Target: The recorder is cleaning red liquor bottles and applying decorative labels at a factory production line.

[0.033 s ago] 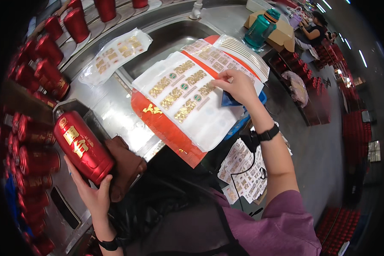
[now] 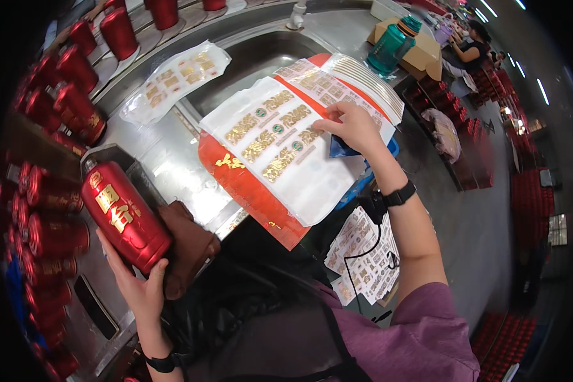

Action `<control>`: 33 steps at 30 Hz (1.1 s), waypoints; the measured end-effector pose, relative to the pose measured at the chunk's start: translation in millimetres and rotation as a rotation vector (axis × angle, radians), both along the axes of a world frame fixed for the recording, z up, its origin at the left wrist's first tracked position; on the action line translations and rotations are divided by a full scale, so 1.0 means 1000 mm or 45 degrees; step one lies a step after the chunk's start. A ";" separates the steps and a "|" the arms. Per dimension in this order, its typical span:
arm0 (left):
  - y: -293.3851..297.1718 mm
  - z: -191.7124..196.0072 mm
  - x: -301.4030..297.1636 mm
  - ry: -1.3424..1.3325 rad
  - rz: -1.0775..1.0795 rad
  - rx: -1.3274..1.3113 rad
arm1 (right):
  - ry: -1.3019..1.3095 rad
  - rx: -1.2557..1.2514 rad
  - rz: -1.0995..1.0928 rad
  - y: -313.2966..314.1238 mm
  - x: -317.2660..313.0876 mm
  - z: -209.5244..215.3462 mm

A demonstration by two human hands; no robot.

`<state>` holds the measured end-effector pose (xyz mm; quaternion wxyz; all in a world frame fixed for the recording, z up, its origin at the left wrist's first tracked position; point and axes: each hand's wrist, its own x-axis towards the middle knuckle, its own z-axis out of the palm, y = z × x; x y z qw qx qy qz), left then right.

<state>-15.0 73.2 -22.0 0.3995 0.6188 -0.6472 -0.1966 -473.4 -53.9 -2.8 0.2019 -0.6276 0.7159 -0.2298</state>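
My left hand (image 2: 139,290) cups the base of a glossy red bottle (image 2: 122,213) with gold lettering. The bottle lies tilted in a dark metal holder (image 2: 114,156), its neck pointing away to the upper left. Over a white sticker sheet (image 2: 321,197), my right hand (image 2: 356,130) pinches with thumb and forefinger at the far end of a gold sticker (image 2: 283,167). More gold stickers with small green round marks run beside it. Whether the pinched end is lifted cannot be told. Under the sheet lies a red-orange printed bag (image 2: 232,172).
Several red bottles (image 2: 118,35) stand along the far left, with others lying near the left edge. A brown cloth (image 2: 188,245) and a phone (image 2: 97,307) lie close to me. Behind the sheet are a sink (image 2: 235,70), a tap (image 2: 296,16) and a green water bottle (image 2: 391,48).
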 end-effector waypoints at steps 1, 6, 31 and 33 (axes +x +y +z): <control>0.000 0.000 -0.001 0.015 -0.005 -0.006 | 0.164 -0.025 0.041 -0.008 0.000 -0.004; -0.003 -0.002 -0.004 0.038 0.004 -0.015 | 0.293 0.125 0.026 0.003 -0.006 -0.002; 0.015 0.035 0.017 -0.162 -0.099 -0.418 | 0.310 -0.396 0.128 0.128 0.080 0.115; 0.015 0.061 0.019 -0.322 -0.167 -0.441 | 0.307 -0.389 0.543 0.121 0.136 0.139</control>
